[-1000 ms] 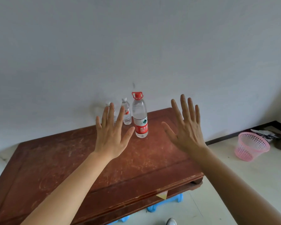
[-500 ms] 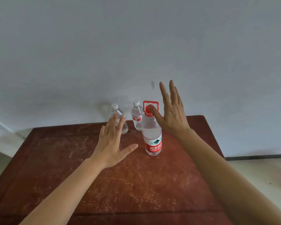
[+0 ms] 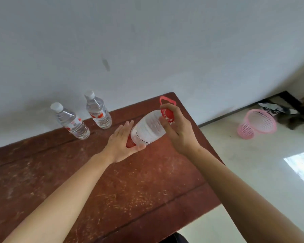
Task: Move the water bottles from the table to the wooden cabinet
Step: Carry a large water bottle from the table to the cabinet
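A large clear water bottle [image 3: 147,129] with a red cap and red label is tilted above the red-brown wooden table [image 3: 77,181]. My right hand [image 3: 178,130] grips its red cap end, fingers curled round it. My left hand [image 3: 122,144] lies flat under the bottle's lower end, with straight fingers supporting it. Two small clear bottles with white caps stand at the table's back edge by the wall: one on the left [image 3: 70,121] and one just right of it [image 3: 98,110].
A grey wall rises right behind the table. To the right lies pale floor with a pink plastic basket [image 3: 257,123] on its side and some dark clutter in the corner beyond it. The table's right edge runs diagonally beside my right forearm.
The large bottle stood upright on the table; now both hands hold it tilted above the surface. My right hand closed on the cap, my left moved under the base. The view tilted.
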`<state>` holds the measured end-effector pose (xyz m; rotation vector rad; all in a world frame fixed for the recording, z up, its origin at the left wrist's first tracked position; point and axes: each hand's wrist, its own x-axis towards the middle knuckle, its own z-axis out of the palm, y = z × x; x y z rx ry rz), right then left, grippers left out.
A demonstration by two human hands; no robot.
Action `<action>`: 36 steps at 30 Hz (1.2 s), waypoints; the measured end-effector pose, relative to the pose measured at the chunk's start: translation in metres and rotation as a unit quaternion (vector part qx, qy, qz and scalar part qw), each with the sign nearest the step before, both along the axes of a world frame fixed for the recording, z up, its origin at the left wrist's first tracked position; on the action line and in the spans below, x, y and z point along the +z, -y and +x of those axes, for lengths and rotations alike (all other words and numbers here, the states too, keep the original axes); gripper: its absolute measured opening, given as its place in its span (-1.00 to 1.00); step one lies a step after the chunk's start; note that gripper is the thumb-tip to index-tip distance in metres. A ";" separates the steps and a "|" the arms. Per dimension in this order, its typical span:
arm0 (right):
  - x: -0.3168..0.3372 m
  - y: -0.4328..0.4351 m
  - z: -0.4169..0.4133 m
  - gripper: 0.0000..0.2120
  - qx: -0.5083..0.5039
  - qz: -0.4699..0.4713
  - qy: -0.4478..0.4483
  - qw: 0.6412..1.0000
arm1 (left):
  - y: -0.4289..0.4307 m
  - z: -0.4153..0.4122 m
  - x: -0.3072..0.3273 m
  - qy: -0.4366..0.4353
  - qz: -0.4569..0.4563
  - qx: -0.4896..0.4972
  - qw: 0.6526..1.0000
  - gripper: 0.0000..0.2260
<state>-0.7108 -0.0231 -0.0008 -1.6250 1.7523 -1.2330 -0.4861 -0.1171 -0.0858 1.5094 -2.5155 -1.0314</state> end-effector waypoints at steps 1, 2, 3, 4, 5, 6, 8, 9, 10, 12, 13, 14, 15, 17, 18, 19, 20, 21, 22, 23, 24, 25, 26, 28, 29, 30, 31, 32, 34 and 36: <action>-0.008 -0.012 -0.009 -0.75 -0.033 0.014 0.038 0.999 | 0.004 -0.011 -0.007 -0.021 0.032 -0.007 0.999 -0.01; -0.017 -0.025 -0.017 -0.74 -0.072 0.023 0.069 0.995 | 0.007 -0.023 -0.014 -0.043 0.054 -0.008 0.998 -0.09; -0.027 -0.035 -0.025 -0.73 -0.110 0.031 0.093 0.989 | 0.010 -0.032 -0.020 -0.055 0.052 -0.008 0.997 -0.15; -0.038 -0.047 -0.033 -0.72 -0.146 0.044 0.116 0.981 | 0.011 -0.044 -0.026 -0.050 0.029 -0.017 0.998 -0.21; -0.049 -0.054 -0.039 -0.71 -0.177 0.064 0.143 0.972 | 0.012 -0.053 -0.026 -0.029 -0.002 -0.028 0.999 -0.24; -0.060 -0.061 -0.045 -0.71 -0.208 0.089 0.177 0.958 | 0.012 -0.064 -0.025 0.004 -0.024 -0.043 0.999 -0.24; -0.075 -0.071 -0.053 -0.72 -0.269 0.130 0.257 0.919 | 0.007 -0.081 -0.019 0.085 -0.039 -0.074 0.993 -0.19; -0.081 -0.077 -0.057 -0.70 -0.292 0.147 0.290 0.900 | 0.001 -0.089 -0.018 0.117 -0.041 -0.086 0.989 -0.15; -0.086 -0.082 -0.059 -0.66 -0.305 0.164 0.320 0.882 | -0.005 -0.093 -0.017 0.144 -0.046 -0.092 0.984 -0.10; -0.092 -0.086 -0.060 -0.57 -0.316 0.203 0.379 0.846 | -0.017 -0.094 -0.017 0.189 -0.057 -0.097 0.976 -0.03; -0.095 -0.087 -0.060 -0.56 -0.318 0.221 0.396 0.832 | -0.023 -0.093 -0.018 0.209 -0.056 -0.096 0.972 -0.01; -0.098 -0.088 -0.059 -0.56 -0.321 0.242 0.399 0.824 | -0.028 -0.092 -0.019 0.227 -0.057 -0.094 0.968 -0.01; -0.101 -0.087 -0.059 -0.57 -0.326 0.267 0.383 0.822 | -0.033 -0.092 -0.018 0.245 -0.059 -0.094 0.963 -0.01; -0.105 -0.084 -0.057 -0.55 -0.308 0.335 0.292 0.841 | -0.040 -0.093 -0.017 0.275 -0.062 -0.096 0.955 -0.04; -0.102 -0.082 -0.055 -0.52 -0.282 0.371 0.232 0.854 | -0.042 -0.093 -0.017 0.283 -0.063 -0.098 0.952 -0.06; -0.097 -0.079 -0.056 -0.47 -0.246 0.402 0.172 0.865 | -0.043 -0.092 -0.016 0.285 -0.060 -0.099 0.952 -0.07; -0.093 -0.077 -0.058 -0.43 -0.198 0.431 0.104 0.874 | -0.042 -0.091 -0.016 0.285 -0.054 -0.101 0.952 -0.08; -0.087 -0.076 -0.062 -0.39 -0.146 0.460 0.024 0.875 | -0.041 -0.089 -0.016 0.286 -0.048 -0.106 0.951 -0.07; -0.080 -0.074 -0.064 -0.39 -0.106 0.478 -0.068 0.869 | -0.040 -0.087 -0.017 0.291 -0.048 -0.116 0.948 -0.05; -0.074 -0.072 -0.065 -0.42 -0.085 0.479 -0.162 0.858 | -0.040 -0.085 -0.017 0.301 -0.052 -0.126 0.944 -0.03; -0.068 -0.070 -0.065 -0.47 -0.077 0.467 -0.244 0.846 | -0.042 -0.084 -0.019 0.309 -0.060 -0.130 0.940 -0.02; -0.065 -0.068 -0.064 -0.48 -0.076 0.443 -0.297 0.843 | -0.044 -0.084 -0.019 0.315 -0.070 -0.133 0.937 -0.02; -0.065 -0.065 -0.062 -0.42 -0.064 0.413 -0.322 0.850 | -0.046 -0.085 -0.021 0.318 -0.079 -0.131 0.936 -0.02; -0.071 -0.055 -0.060 -0.19 0.008 0.368 -0.306 0.878 | -0.049 -0.086 -0.022 0.319 -0.091 -0.123 0.935 -0.04; -0.079 -0.050 -0.058 -0.10 0.053 0.364 -0.291 0.883 | -0.050 -0.085 -0.023 0.315 -0.099 -0.120 0.936 -0.05; -0.089 -0.046 -0.055 -0.03 0.090 0.372 -0.293 0.876 | -0.052 -0.085 -0.024 0.310 -0.105 -0.117 0.938 -0.05; -0.101 -0.044 -0.052 0.01 0.111 0.381 -0.308 0.865 | -0.053 -0.084 -0.026 0.305 -0.107 -0.115 0.939 -0.04; -0.112 -0.042 -0.050 0.01 0.115 0.380 -0.328 0.857 | -0.055 -0.083 -0.028 0.303 -0.105 -0.112 0.941 -0.03; -0.124 -0.040 -0.050 -0.06 0.100 0.355 -0.355 0.859 | -0.058 -0.083 -0.030 0.303 -0.095 -0.103 0.943 -0.01; -0.127 -0.036 -0.053 -0.11 0.094 0.341 -0.360 0.863 | -0.059 -0.083 -0.032 0.301 -0.096 -0.092 0.944 0.01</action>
